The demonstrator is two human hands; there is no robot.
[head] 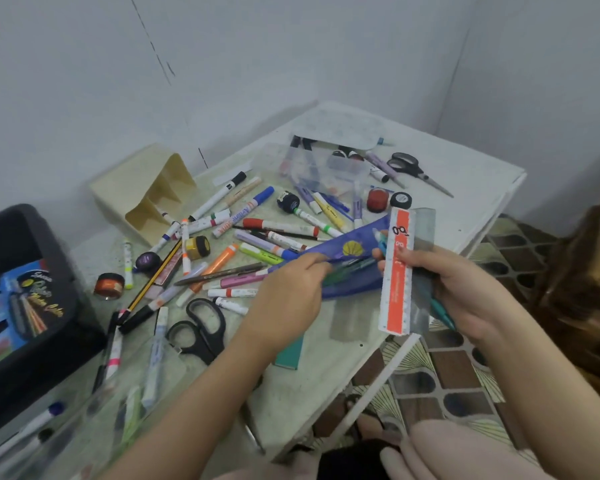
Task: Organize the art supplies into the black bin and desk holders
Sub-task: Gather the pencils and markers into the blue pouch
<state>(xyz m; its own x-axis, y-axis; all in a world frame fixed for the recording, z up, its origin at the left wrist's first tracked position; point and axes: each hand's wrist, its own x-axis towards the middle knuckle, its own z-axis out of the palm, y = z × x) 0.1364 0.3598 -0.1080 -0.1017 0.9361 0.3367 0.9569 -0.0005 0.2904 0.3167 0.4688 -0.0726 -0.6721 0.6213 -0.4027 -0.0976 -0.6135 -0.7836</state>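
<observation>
Nearest, low at the left: a clear container (94, 403), blurred, with a few pens showing through it; whether they lie inside cannot be told. Right hand (461, 289): fingers curled round an orange-and-white ruler (397, 271), held upright with a grey see-through ruler (423, 233) and a teal pen (440, 311) in the same grip, just past the surface's near corner. Left hand (288, 303): fingers pinching the open edge of a blue pencil pouch (347, 265), which lies between the two hands, on the surface (465, 188). Beside the left wrist: black scissors (201, 327) and a teal block (290, 351), both lying loose. Left edge: black bin (32, 237), holding one boxed set of colour markers (14, 306) and little else that shows. Middle: a wide scatter of loose markers (281, 225), pencils and small paint jars, among them an orange jar (109, 285), all unsorted. Behind them: cream desk holder (146, 192), tipped on its side, its compartments apparently unfilled. Further back: a clear plastic box (326, 168) with a few items inside, and a second pair of scissors (416, 171). Judgement: sorting is at an early stage; one box is binned, and nearly everything else awaits a place.
</observation>
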